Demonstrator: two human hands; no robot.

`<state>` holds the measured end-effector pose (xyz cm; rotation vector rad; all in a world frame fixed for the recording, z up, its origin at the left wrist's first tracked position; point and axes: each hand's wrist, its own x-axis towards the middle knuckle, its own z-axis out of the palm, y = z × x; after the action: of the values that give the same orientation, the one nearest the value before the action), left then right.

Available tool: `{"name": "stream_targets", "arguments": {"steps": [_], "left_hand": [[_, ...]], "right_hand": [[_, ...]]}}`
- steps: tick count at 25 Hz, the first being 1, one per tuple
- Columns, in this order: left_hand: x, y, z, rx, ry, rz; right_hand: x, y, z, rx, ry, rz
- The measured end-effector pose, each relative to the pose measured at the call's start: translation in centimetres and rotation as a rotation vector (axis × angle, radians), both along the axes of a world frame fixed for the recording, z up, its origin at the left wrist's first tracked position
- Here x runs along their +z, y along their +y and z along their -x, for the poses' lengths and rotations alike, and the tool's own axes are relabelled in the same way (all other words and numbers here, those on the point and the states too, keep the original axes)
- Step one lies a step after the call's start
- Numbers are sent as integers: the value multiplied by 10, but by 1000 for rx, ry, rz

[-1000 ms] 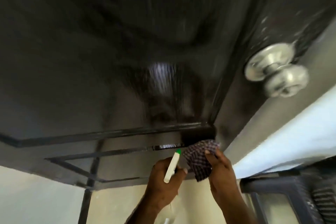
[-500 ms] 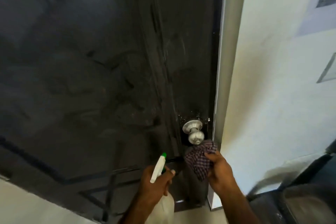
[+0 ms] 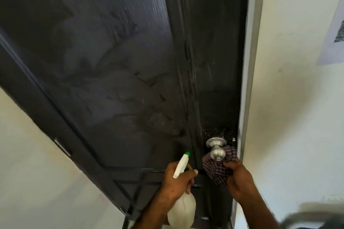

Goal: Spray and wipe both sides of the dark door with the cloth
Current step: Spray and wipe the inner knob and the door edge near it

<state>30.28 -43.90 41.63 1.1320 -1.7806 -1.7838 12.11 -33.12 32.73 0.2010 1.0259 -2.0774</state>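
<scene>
Head view: dark door (image 3: 115,72) filling most of the frame, smeared with pale wipe marks, droplets speckled above the silver knob (image 3: 216,149); left hand (image 3: 177,180) wrapped round the neck of a white spray bottle (image 3: 181,208), green nozzle tip aimed at the door; right hand (image 3: 239,179) gripping the checked cloth (image 3: 218,170), bunched against the door just below and behind the knob; white wall (image 3: 297,98) at right, a paper sheet (image 3: 333,29) stuck on it
</scene>
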Motion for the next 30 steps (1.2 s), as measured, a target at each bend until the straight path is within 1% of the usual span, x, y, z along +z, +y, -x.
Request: {"name": "stream_targets", "arguments": {"steps": [4,8,10,14,17,21,24,26,27,30], "left_hand": [[6,13,-21,-4,20,-21],[4,22,-45,-36,9,-21],[1,24,-58,-84,20,-35],[-13,24,-94,-223,-7,-51],[-20,17,-120,-296,-16,-56],[-22,6,-160,-457,2,-18],[-18,4,-179,-566,23,-1],[-19,8,-191,-634,-2,7],[-20,11,-196,-664,-16,11],[-24,25,-212,-735,-35,21]], "right_hand": [[-4,24,-23,38,-1,-9],[3,48,-72,25,-45,4],[1,60,-100,-5,-73,-13],[-11,81,-152,-53,-40,-31],[-6,87,-180,-151,-42,-28],[13,79,-230,-320,-58,-7],[18,80,-264,-402,-45,-66],[14,86,-292,-449,-60,-106],[11,90,-307,-464,-66,-100],[4,109,-350,-557,-116,11]]}}
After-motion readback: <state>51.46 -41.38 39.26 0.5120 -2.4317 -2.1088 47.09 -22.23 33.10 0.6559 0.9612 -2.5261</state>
